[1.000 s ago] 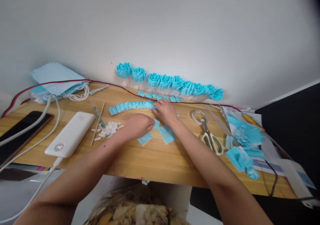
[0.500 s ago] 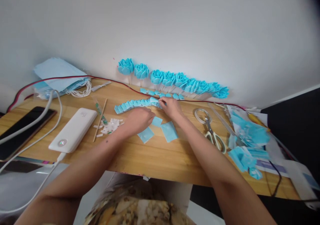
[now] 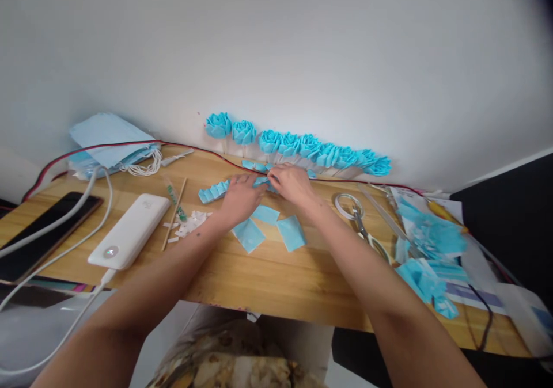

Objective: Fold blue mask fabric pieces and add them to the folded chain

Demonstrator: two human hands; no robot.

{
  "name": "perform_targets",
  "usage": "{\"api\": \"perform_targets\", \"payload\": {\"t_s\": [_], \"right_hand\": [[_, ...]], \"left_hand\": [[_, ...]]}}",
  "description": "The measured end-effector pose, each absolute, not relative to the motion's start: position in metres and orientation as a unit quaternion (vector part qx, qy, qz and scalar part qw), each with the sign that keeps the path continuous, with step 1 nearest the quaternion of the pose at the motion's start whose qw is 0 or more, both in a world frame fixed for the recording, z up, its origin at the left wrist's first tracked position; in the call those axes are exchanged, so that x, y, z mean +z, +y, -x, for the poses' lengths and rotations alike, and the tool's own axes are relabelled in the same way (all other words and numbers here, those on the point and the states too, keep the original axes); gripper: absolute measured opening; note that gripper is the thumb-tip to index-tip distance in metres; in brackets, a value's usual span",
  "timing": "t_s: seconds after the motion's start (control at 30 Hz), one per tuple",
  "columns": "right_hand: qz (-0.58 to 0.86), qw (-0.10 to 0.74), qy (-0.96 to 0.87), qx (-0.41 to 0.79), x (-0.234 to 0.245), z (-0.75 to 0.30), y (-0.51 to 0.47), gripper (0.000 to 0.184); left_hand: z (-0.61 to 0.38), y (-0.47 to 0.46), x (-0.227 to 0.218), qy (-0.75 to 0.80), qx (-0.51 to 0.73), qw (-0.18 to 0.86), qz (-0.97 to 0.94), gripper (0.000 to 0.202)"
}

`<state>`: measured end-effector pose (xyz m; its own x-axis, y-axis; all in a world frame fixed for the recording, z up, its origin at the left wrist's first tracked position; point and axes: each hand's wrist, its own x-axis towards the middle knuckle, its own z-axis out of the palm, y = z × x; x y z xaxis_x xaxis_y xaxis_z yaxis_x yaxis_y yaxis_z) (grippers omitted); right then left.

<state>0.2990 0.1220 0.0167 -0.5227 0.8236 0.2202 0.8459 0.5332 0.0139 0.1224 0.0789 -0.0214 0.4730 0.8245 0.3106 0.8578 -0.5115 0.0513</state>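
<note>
Toward the far middle of the wooden tabletop [image 3: 276, 281], a row of folded blue fabric pieces [image 3: 213, 192] lies beneath and between the two hands, its long axis running left to right. The left hand [image 3: 241, 197] covers its middle, palm down with fingers loosely bent; the row's left end shows beyond it. The right hand [image 3: 291, 183] is nearer the right end, fingers curled and tips drawn together there; whether either hand grips a piece, I can't make out. Three flat blue squares [image 3: 291, 233] lie on the near side of the hands, the scissors [image 3: 359, 221] to the right, the blue fabric roses [image 3: 288, 144] beyond.
</note>
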Motion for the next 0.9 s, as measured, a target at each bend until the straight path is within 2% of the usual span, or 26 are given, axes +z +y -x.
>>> {"api": "perform_targets", "payload": {"t_s": [0.2, 0.27, 0.33, 0.43, 0.53, 0.63, 0.9], "right_hand": [[0.452, 0.029, -0.885, -0.106, 0.028, -0.287, 0.123, 0.027], [0.462, 0.049, -0.877, -0.118, 0.035, -0.284, 0.123, 0.028], [0.494, 0.106, -0.856, -0.11, 0.044, -0.283, 0.122, 0.029], [0.537, 0.22, -0.814, -0.016, 0.052, -0.292, 0.121, 0.027], [0.531, 0.322, -0.767, 0.159, 0.048, -0.309, 0.119, 0.021], [0.517, 0.378, -0.697, 0.321, 0.037, -0.326, 0.114, 0.019], [0.522, 0.434, -0.616, 0.399, 0.03, -0.343, 0.094, 0.021]], "left_hand": [[-0.129, 0.087, -0.022, -0.5, -0.116, 0.059, 0.856, 0.027], [-0.13, 0.088, -0.022, -0.498, -0.11, 0.054, 0.859, 0.028], [-0.13, 0.087, -0.021, -0.497, -0.107, 0.047, 0.86, 0.03], [-0.127, 0.085, -0.018, -0.497, -0.111, 0.036, 0.86, 0.034], [-0.118, 0.084, -0.011, -0.473, -0.144, 0.032, 0.869, 0.037], [-0.108, 0.085, -0.005, -0.433, -0.173, 0.02, 0.885, 0.037], [-0.109, 0.091, -0.019, -0.447, -0.134, 0.013, 0.884, 0.031]]}}
